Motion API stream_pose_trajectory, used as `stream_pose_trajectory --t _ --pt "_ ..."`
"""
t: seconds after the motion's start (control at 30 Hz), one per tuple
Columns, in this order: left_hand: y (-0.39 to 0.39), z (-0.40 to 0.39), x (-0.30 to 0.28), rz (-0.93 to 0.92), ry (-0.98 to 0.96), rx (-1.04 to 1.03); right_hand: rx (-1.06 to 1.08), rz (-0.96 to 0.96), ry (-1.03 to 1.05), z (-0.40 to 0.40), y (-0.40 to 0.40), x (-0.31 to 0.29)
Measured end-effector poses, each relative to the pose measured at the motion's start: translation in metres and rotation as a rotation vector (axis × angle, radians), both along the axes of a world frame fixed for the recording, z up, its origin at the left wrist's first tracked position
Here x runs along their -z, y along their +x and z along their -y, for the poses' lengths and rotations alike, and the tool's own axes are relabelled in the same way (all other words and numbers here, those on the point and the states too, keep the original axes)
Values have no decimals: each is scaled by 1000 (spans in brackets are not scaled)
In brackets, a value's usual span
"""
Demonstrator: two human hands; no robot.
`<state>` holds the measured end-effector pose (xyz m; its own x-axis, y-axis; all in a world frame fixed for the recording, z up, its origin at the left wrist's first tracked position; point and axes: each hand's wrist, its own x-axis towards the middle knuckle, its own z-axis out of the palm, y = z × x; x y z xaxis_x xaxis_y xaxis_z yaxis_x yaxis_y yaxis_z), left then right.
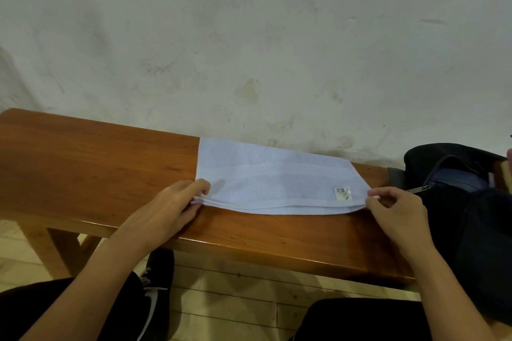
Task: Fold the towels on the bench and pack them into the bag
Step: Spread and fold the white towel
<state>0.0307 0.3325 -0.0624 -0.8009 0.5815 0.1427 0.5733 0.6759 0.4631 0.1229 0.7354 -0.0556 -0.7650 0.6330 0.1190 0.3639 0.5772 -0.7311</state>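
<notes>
A pale blue towel [271, 177] lies folded in layers on the brown wooden bench [91, 158], with a small label near its front right corner. My left hand [177, 202] pinches the towel's front left corner. My right hand [393, 210] pinches the front right corner. A dark bag [454, 174] stands open at the right end of the bench, just beyond my right hand.
A stained pale wall runs right behind the bench. The bench's left half is bare wood. Below the front edge are my dark-clothed knees, a black shoe [155, 285] with white laces and a light wooden floor.
</notes>
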Motion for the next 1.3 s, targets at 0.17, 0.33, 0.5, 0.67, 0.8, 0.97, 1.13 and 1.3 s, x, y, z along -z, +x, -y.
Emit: stream_pose_trajectory --t 0.17,0.33,0.5,0.67,0.8,0.97,1.13,1.3 --pt "1 1 -2 -25 -34 10 -97 -21 35 2 0 -2" --pt "1 1 0 -42 25 1 -194 -1 51 2 -4 4" --pt "-2 4 3 -31 96 -3 -199 -4 173 -1 -6 4" --pt "-6 4 3 17 149 -83 -174 -111 278 0 -3 -4" --pt "-9 3 4 -18 162 -112 -166 -142 346 4 -3 -7" --pt "-8 6 -1 -86 206 -91 -173 -168 363 10 -4 -12" --pt "-8 9 -4 -102 232 -116 -184 -138 386 10 -3 -13" --pt "-8 9 -4 -92 220 -137 -170 -153 378 11 -1 -14"
